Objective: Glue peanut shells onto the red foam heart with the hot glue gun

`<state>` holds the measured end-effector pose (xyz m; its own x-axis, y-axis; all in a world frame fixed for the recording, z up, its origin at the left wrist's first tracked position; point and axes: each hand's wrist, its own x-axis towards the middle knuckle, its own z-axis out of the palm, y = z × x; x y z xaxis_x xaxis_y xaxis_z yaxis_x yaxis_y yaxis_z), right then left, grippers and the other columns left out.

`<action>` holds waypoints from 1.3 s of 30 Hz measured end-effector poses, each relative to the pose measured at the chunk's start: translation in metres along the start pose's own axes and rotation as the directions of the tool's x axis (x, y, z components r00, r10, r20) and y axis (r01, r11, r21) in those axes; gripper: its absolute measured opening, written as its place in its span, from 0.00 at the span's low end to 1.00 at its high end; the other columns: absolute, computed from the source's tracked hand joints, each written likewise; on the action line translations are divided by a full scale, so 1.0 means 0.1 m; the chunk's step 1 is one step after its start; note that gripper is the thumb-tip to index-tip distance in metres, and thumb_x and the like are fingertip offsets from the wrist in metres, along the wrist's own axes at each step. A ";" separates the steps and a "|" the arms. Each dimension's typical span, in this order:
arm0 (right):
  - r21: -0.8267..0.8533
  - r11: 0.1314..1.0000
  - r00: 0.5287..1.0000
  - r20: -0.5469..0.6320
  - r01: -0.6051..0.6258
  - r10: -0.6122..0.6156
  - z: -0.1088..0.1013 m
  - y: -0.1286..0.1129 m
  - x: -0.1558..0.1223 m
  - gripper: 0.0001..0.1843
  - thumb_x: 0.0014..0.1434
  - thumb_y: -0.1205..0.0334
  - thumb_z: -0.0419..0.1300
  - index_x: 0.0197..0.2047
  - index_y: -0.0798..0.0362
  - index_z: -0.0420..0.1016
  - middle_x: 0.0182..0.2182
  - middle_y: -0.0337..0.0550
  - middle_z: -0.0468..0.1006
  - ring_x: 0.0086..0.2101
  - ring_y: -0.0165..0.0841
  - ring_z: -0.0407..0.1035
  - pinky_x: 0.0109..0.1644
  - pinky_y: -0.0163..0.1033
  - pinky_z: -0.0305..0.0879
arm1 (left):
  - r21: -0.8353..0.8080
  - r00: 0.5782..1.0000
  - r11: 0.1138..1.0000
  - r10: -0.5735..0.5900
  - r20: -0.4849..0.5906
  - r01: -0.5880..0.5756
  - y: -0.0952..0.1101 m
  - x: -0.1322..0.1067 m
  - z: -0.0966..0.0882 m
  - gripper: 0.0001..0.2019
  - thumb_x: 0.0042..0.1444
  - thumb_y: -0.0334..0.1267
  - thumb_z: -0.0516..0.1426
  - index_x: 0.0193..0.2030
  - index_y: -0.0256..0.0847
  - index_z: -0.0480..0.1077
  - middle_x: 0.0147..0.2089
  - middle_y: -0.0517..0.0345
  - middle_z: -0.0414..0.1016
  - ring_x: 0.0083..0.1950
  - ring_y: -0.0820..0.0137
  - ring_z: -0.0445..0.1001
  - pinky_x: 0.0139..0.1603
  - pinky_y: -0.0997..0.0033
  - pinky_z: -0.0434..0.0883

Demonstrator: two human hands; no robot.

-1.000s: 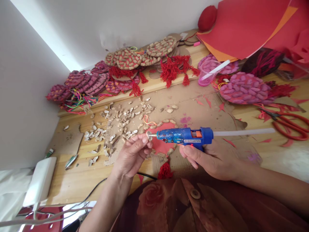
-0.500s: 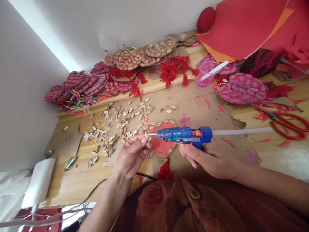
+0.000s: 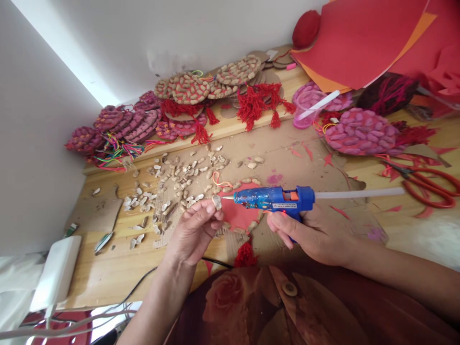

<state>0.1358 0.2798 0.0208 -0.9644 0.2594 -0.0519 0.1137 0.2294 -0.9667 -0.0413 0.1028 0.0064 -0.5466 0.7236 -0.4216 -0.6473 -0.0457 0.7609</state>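
Observation:
My left hand [image 3: 194,232] pinches a peanut shell half [image 3: 216,201] between thumb and fingertips, just left of the glue gun's metal nozzle. My right hand [image 3: 309,235] grips a blue hot-glue gun [image 3: 275,199] held level, with a clear glue stick [image 3: 359,193] jutting out to the right. Beneath both lies a red paper disc [image 3: 240,215] edged with peanut shells, an orange loop at its top and a red tassel [image 3: 245,254] at its bottom.
Loose peanut shells [image 3: 172,184] are scattered on cardboard at left. Finished shell discs, pink and plain [image 3: 190,88], pile along the back ledge with red tassels [image 3: 257,103]. Red-handled scissors [image 3: 427,184] lie at right, red paper sheets [image 3: 359,38] behind. A black cord [image 3: 143,280] crosses the table's front edge.
The shell in my left hand has drawn slightly away from the nozzle and turned; the glue gun has risen a little. Both hands keep their grips.

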 end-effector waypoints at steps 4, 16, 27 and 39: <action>0.003 0.999 0.999 -0.006 0.033 -0.033 0.00 -0.01 0.00 0.23 0.72 0.49 0.49 0.26 0.50 0.62 0.17 0.34 0.65 0.21 0.28 0.61 0.27 0.37 0.58 | 0.001 1.000 1.000 -0.003 0.002 0.003 0.00 0.00 0.00 0.13 0.46 0.39 0.73 0.27 0.35 0.75 0.27 0.59 0.69 0.30 0.77 0.67 0.27 0.82 0.66; 0.010 0.999 0.999 0.000 0.044 -0.044 0.01 -0.02 0.01 0.25 0.71 0.49 0.49 0.23 0.50 0.61 0.18 0.34 0.64 0.21 0.29 0.60 0.27 0.38 0.56 | -0.022 1.000 1.000 0.002 -0.002 -0.002 0.00 0.00 0.01 0.12 0.45 0.37 0.73 0.27 0.35 0.75 0.27 0.58 0.70 0.30 0.77 0.67 0.27 0.82 0.66; 0.029 0.998 0.999 0.013 0.047 -0.048 0.01 -0.01 0.00 0.24 0.71 0.49 0.50 0.25 0.49 0.60 0.19 0.33 0.64 0.21 0.28 0.60 0.26 0.37 0.54 | -0.013 1.000 1.000 0.014 -0.022 -0.014 -0.01 0.00 0.00 0.12 0.46 0.37 0.72 0.27 0.35 0.74 0.27 0.58 0.69 0.31 0.76 0.67 0.26 0.82 0.66; 0.019 0.998 0.999 -0.004 0.054 -0.054 0.01 -0.02 0.00 0.22 0.71 0.50 0.51 0.25 0.49 0.61 0.19 0.33 0.64 0.21 0.28 0.60 0.26 0.37 0.55 | -0.003 0.999 1.000 0.017 -0.036 -0.017 -0.01 0.00 0.01 0.12 0.45 0.37 0.73 0.28 0.34 0.75 0.27 0.58 0.69 0.31 0.76 0.67 0.27 0.82 0.65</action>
<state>0.1352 0.2783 0.0223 -0.9682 0.2501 0.0015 0.0565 0.2248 -0.9728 -0.0403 0.1040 0.0062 -0.5760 0.6975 -0.4262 -0.6397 -0.0601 0.7662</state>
